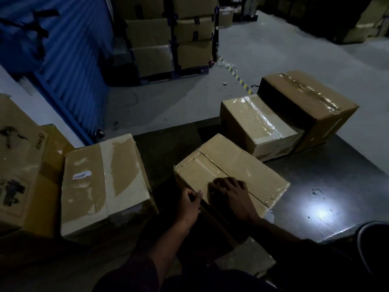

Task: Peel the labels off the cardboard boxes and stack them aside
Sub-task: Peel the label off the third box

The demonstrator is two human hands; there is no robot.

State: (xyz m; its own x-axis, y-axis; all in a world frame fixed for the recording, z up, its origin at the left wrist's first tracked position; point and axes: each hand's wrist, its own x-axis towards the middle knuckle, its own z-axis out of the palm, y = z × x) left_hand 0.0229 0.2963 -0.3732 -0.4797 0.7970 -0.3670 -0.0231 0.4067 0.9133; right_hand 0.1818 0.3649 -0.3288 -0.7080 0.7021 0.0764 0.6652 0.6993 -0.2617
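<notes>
Dim warehouse floor (263,49); dark mat (336,186) beneath centre box (242,165). Right hand (229,191) spread flat on top; left hand (188,202) pinching near corner edge. Label unseen there; tearing risked if cardboard skin lifted.

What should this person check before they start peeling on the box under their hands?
1. Both hands on the box: ok. The left hand holds the near corner and the right hand lies flat on top of the brown cardboard box nearest the person.
2. Box seated flat on the dark floor mat: ok.
3. Label edge found under the fingers: cannot tell; the light is dim.
4. Space to set it aside: ok. There is bare mat to the right.
5. Other boxes left to do: not ok. The torn-topped cardboard box on the left carries a small white label.
</notes>
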